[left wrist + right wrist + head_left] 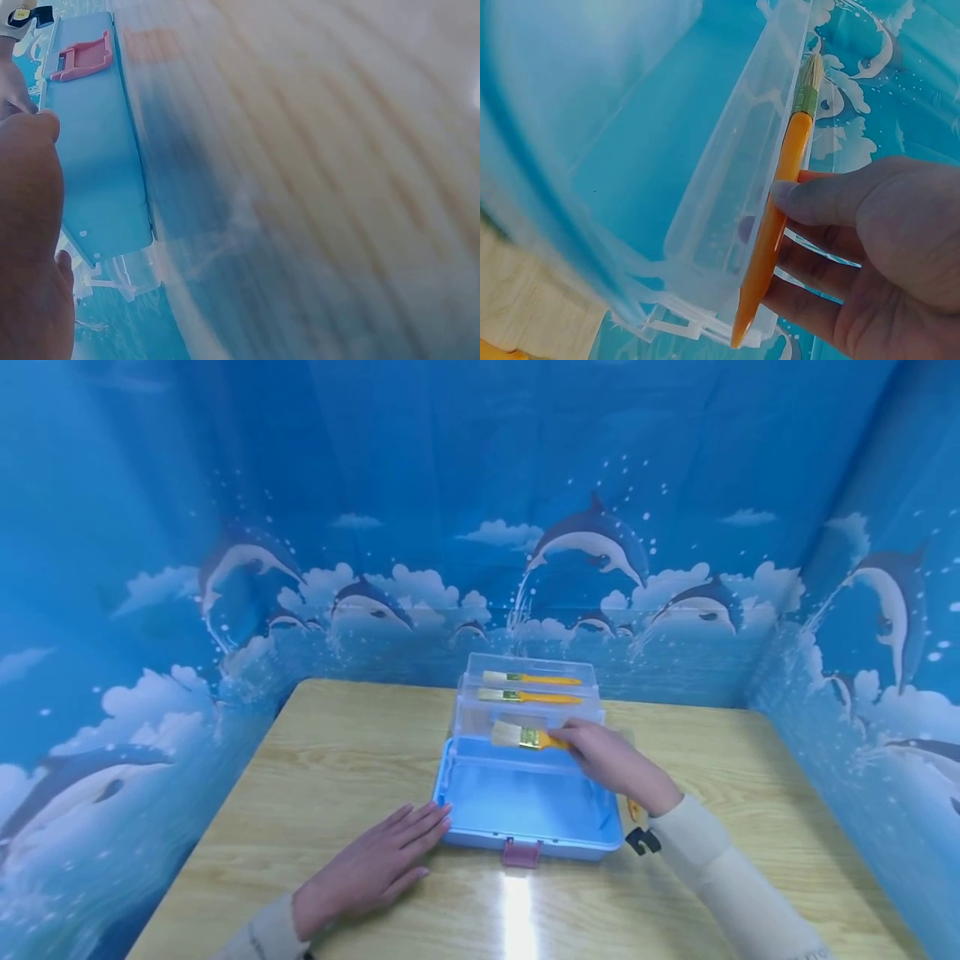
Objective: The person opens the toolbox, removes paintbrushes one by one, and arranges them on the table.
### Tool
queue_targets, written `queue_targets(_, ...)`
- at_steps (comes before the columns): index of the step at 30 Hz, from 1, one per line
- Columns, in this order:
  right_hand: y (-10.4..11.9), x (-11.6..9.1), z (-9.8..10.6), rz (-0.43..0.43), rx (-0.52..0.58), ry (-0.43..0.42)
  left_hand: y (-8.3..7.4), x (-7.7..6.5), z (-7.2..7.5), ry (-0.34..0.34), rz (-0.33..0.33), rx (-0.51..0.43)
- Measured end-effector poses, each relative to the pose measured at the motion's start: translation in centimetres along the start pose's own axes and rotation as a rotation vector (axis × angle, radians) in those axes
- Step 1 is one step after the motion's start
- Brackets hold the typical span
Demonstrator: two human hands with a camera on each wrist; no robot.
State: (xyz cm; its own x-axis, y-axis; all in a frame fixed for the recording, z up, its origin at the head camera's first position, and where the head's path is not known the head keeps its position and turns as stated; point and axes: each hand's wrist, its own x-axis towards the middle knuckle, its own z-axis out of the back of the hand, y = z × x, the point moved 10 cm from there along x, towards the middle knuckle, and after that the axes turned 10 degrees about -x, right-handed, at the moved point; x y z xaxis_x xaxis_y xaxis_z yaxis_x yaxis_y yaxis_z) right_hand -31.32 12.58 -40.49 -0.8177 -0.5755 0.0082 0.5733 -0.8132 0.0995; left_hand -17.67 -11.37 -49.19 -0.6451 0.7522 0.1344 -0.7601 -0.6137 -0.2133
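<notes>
My right hand (603,758) pinches a wide paintbrush (531,737) by its yellow-orange handle, thumb on one side and fingers on the other. Its pale bristles point left, over the lowest clear tray (480,724) of an opened blue toolbox (525,802). In the right wrist view the brush handle (769,247) lies along the wall of that tray. Two slimmer paintbrushes, one (531,697) below the other (532,678), lie in the upper trays. With straight fingers, my left hand (378,860) touches the toolbox's front left corner.
Under the right forearm, part of another yellow-orange handle (633,810) shows on the wooden table (337,752). A pink latch (521,853) hangs at the toolbox's front. Blue dolphin-print cloth (420,552) walls the table at the back and sides.
</notes>
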Motion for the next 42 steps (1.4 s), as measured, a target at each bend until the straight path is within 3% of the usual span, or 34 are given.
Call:
queue_targets(24,-0.9,-2.0,0.4,-0.059,0.017,-0.023,-0.4,-0.2,0.5,-0.068,-0.05,0.032)
queue_targets(42,-1.9,-5.0,1.1,-0.073,0.04,-0.11,-0.1,-0.2,0.1,-0.05,-0.032,0.019)
